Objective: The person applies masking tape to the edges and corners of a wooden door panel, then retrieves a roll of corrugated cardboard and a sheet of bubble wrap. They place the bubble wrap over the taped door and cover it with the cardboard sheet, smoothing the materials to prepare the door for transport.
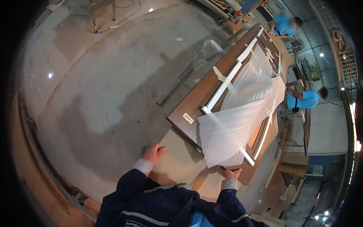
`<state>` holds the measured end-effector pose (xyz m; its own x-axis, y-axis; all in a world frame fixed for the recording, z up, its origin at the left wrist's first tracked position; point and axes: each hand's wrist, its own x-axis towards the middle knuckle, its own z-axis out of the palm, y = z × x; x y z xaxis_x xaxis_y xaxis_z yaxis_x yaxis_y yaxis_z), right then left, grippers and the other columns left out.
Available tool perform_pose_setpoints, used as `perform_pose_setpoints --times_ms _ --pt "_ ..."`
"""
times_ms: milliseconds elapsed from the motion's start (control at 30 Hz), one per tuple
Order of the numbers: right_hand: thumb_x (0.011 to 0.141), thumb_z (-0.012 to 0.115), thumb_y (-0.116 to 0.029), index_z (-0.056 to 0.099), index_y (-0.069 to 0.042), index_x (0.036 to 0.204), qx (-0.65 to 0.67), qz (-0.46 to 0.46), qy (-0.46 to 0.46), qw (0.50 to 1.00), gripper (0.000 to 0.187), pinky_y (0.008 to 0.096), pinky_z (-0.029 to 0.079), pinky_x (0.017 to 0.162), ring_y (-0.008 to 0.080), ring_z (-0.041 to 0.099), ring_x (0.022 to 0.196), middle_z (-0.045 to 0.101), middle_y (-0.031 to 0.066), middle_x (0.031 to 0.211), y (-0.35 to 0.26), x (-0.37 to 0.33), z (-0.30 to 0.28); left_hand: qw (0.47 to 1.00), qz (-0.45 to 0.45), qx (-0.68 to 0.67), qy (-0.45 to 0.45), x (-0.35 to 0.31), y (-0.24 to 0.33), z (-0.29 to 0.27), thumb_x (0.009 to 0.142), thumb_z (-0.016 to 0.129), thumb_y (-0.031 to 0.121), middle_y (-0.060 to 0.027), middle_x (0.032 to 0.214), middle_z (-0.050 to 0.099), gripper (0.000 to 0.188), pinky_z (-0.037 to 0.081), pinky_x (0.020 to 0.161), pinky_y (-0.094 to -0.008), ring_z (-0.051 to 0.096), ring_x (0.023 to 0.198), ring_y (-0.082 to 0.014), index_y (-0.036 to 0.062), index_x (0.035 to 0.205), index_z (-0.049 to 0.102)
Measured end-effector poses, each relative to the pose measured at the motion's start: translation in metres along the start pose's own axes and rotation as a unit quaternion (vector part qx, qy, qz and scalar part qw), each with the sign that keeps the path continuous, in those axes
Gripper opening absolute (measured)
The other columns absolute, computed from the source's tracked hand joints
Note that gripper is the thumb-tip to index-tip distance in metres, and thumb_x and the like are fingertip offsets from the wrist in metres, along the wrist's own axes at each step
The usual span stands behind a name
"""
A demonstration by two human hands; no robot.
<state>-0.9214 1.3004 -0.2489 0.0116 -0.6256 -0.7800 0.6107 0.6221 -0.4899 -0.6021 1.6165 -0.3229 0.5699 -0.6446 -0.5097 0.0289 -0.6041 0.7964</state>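
Observation:
My left hand (153, 154) is closed on the left edge of a tan corrugated cardboard sheet (177, 155), with the thumb on top. The cardboard lies under the near end of a long brown wooden door panel (185, 104) and sticks out toward me. My right hand (231, 173) is at the panel's near end, fingers curled by the lower edge of a white foam sheet (234, 128); what they grip is hard to make out. The foam sheet drapes loosely over the panel. White foam strips (223, 89) run along the panel, with a piece of tape (221, 75) across one.
Two people in blue shirts stand beyond the panel: one person (283, 26) at its far end, another person (302, 99) on its right side. Clear plastic wrap (208, 53) hangs by a metal rail (177, 83) on the left. A metal stand (102, 9) is at the upper left.

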Motion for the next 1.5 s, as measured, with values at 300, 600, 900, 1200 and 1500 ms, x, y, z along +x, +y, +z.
perform_pose_setpoints --times_ms 300,600,900,1200,1500 --pt "0.091 0.026 -0.085 0.039 -0.023 0.156 0.038 0.029 -0.011 0.999 0.09 0.0644 0.02 0.12 0.0376 0.029 0.15 0.038 0.0062 0.162 0.014 -0.012 0.021 0.997 0.046 0.008 0.062 -0.007 0.013 0.034 0.099 0.057 0.052 -0.0324 0.104 0.066 0.057 0.049 0.082 -0.053 0.062 0.099 -0.0514 -0.0044 0.11 0.058" --pt "0.089 0.029 -0.087 0.038 -0.023 0.157 0.063 0.033 0.003 0.997 0.093 0.0639 0.019 0.119 0.0375 0.028 0.15 0.037 0.0062 0.162 0.014 -0.016 0.026 0.999 0.026 0.002 0.032 0.002 0.01 0.013 0.099 0.057 0.052 -0.0328 0.107 0.066 0.058 0.049 0.085 -0.0522 0.061 0.102 -0.0515 -0.0053 0.108 0.059" --pt "0.086 0.032 -0.091 0.033 -0.023 0.159 0.041 0.029 0.009 0.999 0.099 0.0638 0.019 0.12 0.0381 0.027 0.15 0.032 0.0083 0.164 0.01 -0.003 0.014 1.0 0.004 0.004 0.022 0.005 0.004 0.013 0.099 0.056 0.054 -0.0312 0.116 0.066 0.062 0.051 0.09 -0.0508 0.061 0.109 -0.0504 -0.0037 0.122 0.06" --pt "0.089 0.033 -0.087 0.04 -0.023 0.155 0.038 0.029 0.051 0.998 0.092 0.0689 0.029 0.114 0.0393 0.035 0.146 0.04 0.0087 0.158 0.009 -0.002 0.014 0.999 0.0 0.011 0.034 0.001 0.01 0.009 0.099 0.057 0.054 -0.0302 0.118 0.066 0.061 0.051 0.09 -0.0501 0.062 0.111 -0.0482 -0.0032 0.122 0.06" --pt "0.087 0.033 -0.088 0.037 -0.022 0.157 0.039 0.031 0.009 0.999 0.096 0.0637 0.019 0.12 0.0375 0.027 0.15 0.036 0.0067 0.162 0.008 -0.004 0.019 0.999 -0.011 -0.017 0.029 0.007 0.002 0.011 0.099 0.056 0.056 -0.031 0.123 0.064 0.067 0.05 0.096 -0.048 0.061 0.116 -0.0474 -0.0047 0.129 0.058"
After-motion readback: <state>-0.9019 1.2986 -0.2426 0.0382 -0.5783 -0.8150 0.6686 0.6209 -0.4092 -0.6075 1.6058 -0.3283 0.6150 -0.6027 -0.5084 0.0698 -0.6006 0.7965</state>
